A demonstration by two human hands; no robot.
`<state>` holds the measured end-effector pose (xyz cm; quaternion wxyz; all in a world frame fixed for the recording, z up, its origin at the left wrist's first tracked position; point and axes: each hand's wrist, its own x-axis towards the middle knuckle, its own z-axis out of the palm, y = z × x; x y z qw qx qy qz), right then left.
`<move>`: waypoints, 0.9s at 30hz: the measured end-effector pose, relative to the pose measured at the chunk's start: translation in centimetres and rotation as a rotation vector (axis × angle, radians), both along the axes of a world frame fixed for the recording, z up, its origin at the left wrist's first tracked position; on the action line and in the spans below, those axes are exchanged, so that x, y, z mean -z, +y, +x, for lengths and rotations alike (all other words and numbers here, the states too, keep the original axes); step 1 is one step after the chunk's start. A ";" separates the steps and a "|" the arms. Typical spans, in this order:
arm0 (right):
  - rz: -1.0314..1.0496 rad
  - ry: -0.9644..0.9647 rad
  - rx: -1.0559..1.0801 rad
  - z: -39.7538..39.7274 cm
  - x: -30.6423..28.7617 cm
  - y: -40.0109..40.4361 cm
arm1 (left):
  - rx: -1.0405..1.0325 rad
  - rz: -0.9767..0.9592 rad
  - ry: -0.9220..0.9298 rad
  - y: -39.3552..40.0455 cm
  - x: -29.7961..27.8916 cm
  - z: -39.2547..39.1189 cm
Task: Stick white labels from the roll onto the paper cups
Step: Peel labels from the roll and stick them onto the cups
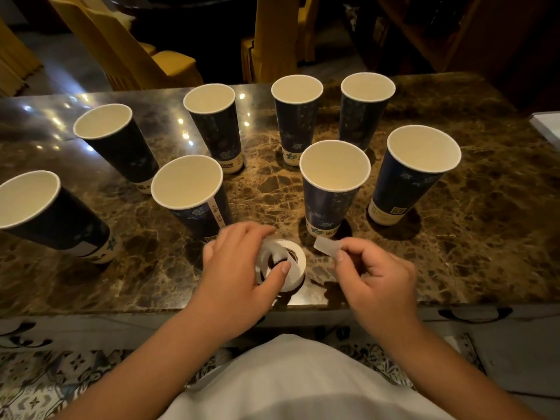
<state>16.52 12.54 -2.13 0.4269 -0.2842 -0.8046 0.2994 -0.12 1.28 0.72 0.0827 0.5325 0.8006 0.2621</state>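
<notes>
Gripping a white roll of labels on the brown marbled tabletop with the left hand — thumb lying across the ring. Pinching a single white label in the right hand. Standing upright beyond — eight dark blue paper cups, mouths open.

Eight dark-blue paper cups stood upright and open on the marble. The white label roll lay flat near the front edge. One peeled white label hung beside it.
</notes>
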 end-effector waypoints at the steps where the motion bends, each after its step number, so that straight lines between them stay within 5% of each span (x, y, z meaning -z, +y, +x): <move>1: 0.099 -0.018 -0.006 0.0 -0.1 -0.2 | 0.008 0.067 0.047 -0.1 -0.4 0.2; 3: 0.255 -0.023 -0.018 -0.1 -0.4 -0.4 | -0.001 0.148 -0.103 -0.1 -1.2 0.9; 7: 0.398 -0.017 -0.088 0.0 0.1 -0.4 | -0.115 -0.085 -1.015 0.7 -2.6 1.7; 9: 0.436 -0.033 -0.123 0.0 0.3 -0.3 | -0.110 -0.111 -1.101 0.7 -2.5 1.8; 14: 0.351 -0.028 -0.221 0.1 0.3 -0.7 | -0.096 -0.074 -1.041 0.4 -2.5 1.5; 21: -0.393 0.026 -0.301 -0.1 -1.6 -1.0 | 0.178 -0.115 -0.479 -0.7 -3.2 0.6; 27: -0.134 -0.134 -0.426 -0.6 -1.7 -0.9 | 0.300 -0.107 -0.232 -1.3 -3.2 0.3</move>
